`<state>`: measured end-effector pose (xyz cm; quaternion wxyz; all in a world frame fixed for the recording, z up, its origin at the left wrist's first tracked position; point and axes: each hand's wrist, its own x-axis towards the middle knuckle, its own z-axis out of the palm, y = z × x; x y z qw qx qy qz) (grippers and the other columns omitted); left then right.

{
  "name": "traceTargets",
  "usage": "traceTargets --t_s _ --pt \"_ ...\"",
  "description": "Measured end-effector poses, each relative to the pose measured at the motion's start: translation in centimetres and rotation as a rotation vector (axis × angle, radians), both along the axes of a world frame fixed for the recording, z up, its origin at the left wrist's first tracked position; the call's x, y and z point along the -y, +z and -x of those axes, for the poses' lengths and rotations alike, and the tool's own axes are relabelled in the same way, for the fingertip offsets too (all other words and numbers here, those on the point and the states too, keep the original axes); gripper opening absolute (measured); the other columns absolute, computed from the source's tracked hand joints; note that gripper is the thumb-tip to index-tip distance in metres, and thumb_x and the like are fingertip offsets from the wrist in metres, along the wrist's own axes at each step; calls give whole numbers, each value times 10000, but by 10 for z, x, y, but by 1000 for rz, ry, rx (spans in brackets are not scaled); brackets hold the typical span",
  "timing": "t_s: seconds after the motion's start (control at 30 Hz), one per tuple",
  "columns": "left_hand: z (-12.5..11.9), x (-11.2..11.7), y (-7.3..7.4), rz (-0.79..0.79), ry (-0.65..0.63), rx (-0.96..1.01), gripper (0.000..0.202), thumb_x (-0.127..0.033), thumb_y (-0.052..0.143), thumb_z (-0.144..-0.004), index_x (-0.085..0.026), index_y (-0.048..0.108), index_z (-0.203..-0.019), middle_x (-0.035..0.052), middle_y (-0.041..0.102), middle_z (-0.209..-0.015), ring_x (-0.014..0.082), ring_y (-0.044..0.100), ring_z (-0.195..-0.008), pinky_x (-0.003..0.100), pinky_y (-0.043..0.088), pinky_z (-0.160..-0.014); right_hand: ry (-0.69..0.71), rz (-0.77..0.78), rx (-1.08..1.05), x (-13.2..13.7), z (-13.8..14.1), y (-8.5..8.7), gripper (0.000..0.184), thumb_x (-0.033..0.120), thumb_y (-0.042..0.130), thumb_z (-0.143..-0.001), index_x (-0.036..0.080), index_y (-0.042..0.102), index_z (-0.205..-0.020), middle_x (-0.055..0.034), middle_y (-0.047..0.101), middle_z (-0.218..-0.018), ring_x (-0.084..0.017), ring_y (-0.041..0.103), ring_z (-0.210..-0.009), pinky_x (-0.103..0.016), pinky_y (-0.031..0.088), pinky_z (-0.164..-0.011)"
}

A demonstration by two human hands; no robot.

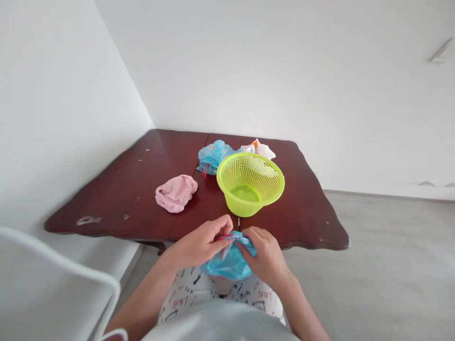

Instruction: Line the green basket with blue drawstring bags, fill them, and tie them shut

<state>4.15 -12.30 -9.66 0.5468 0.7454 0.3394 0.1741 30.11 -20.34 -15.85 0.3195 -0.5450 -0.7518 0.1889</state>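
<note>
A blue plastic bag hangs over my lap at the table's front edge, its top gathered between both hands. My left hand pinches a red drawstring at the bag's mouth, thumb and fingers closed. With its fingers wrapped over the bunched blue plastic, my right hand grips the bag's other side. Just beyond my hands stands a lime-green plastic basket with perforated walls; nothing shows inside it. What the bag contains, if anything, cannot be made out.
The dark red wooden table has a wavy edge. A crumpled pink cloth lies left of the basket. Behind the basket are another blue plastic bag and a white-and-orange plastic bag. A white cable curves at the lower left.
</note>
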Motion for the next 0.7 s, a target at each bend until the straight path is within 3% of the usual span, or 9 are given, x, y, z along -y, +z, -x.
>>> traceTargets --t_s 0.1,0.23,0.37,0.5,0.57,0.7 --pt "13 1 8 110 -79 0 283 -462 732 -1137 -257 537 -1118 -53 625 -833 159 500 -720 290 364 -667 -62 141 -80 -1 -18 -7 338 49 631 -807 279 687 -1048 5 780 -896 -206 709 -789 -306 481 -737" --pt "45 -1 23 81 -157 -93 302 -439 820 -1070 -255 620 -1201 -74 623 -766 159 479 -696 292 339 -659 -202 180 -33 7 -77 -1 511 98 573 -745 301 739 -1183 -13 838 -1006 -247 774 -884 -330 521 -794" --pt "70 2 33 58 -161 -123 286 -401 841 -1020 -259 670 -1199 -51 601 -869 172 513 -769 291 389 -698 -282 154 -25 16 -135 19 570 145 568 -725 304 796 -1223 -43 865 -1079 -274 809 -929 -353 582 -795" --pt "79 2 37 75 -149 -84 287 -392 814 -1025 -255 650 -1218 -31 619 -927 180 539 -801 286 417 -707 -147 270 -10 29 -159 51 464 136 578 -729 314 820 -1084 -33 864 -1008 -266 810 -892 -346 626 -762" --pt "76 0 38 3 -60 -78 216 -340 760 -1033 -245 659 -1198 -20 617 -955 183 553 -831 286 439 -734 -20 357 19 40 -159 65 441 109 596 -754 331 842 -1045 -30 881 -1030 -269 838 -953 -353 674 -828" --pt "61 -7 37 -200 256 14 166 -234 658 -963 -232 676 -1128 -16 601 -946 183 565 -846 292 458 -769 131 373 64 64 -154 72 496 101 669 -864 366 903 -1213 -62 920 -1258 -296 892 -1107 -374 742 -943"
